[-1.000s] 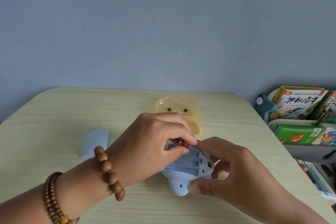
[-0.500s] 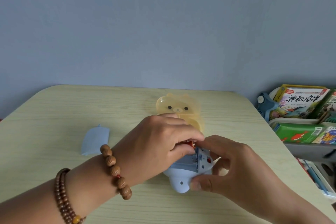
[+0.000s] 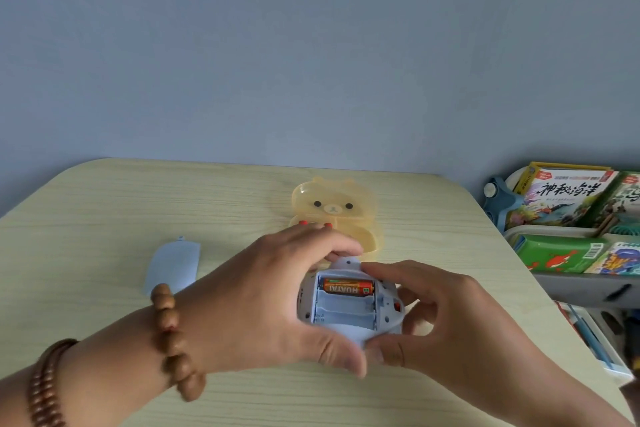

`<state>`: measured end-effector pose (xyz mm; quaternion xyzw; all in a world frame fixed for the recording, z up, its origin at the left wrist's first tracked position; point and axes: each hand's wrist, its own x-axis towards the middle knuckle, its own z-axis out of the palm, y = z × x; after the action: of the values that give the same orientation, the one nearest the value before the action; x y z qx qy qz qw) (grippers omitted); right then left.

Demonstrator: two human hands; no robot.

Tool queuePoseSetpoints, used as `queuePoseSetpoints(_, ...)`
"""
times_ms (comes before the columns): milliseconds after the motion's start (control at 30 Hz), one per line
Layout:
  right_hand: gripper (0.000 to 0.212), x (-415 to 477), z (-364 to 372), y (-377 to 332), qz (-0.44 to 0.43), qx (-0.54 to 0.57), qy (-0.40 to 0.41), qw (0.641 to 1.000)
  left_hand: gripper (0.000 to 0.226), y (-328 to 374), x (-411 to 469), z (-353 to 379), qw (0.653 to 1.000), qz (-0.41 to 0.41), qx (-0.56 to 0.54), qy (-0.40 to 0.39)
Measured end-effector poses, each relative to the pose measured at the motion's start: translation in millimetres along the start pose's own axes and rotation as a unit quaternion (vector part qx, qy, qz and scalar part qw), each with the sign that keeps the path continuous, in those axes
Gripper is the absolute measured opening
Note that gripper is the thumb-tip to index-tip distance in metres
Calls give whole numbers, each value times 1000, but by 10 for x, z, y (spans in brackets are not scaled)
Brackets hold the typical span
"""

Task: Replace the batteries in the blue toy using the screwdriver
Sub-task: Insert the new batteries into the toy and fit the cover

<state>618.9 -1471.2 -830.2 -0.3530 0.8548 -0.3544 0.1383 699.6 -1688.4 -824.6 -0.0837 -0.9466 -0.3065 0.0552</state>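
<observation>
The blue toy (image 3: 349, 314) lies underside up near the table's front, its battery compartment uncovered. One orange battery (image 3: 348, 288) sits in the far slot; the two nearer slots hold nothing. My left hand (image 3: 263, 302) grips the toy's left side, thumb at its near edge and fingers over its far end. My right hand (image 3: 446, 319) holds the toy's right side, thumb low and forefinger at the top. The blue battery cover (image 3: 173, 269) rests flat on the table to the left. No screwdriver is visible.
A translucent yellow bear-shaped box (image 3: 334, 213) stands open just behind the toy, with red-tipped batteries (image 3: 315, 224) inside. Off the table's right edge (image 3: 512, 253) is a rack of colourful books (image 3: 568, 198). A blue wall rises behind.
My left fingers pressed the orange battery into the far slot and have drawn back to the toy's left side. Both hands now cradle the toy with the compartment in plain view.
</observation>
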Motion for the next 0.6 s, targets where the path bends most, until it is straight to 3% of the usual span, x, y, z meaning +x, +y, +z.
queuePoseSetpoints(67,70,-4,-12,14,29,8,-14,999,96,-22,-71,46,1000,-13,12,-14)
queuePoseSetpoints(133,65,-3,-38,1,60,59,-49,995,96,-38,-95,119,1000,-17,1,13)
queuePoseSetpoints(267,23,100,-30,-76,128,237,-27,963,92,-41,-104,199,999,-20,-14,42)
queuePoseSetpoints(367,15,195,76,-58,178,204,26,962,92,-22,-94,199,999,-18,-19,45)
queuePoseSetpoints(600,6,287,100,-58,224,224,27,948,92,-18,-87,217,998,-18,-21,53)
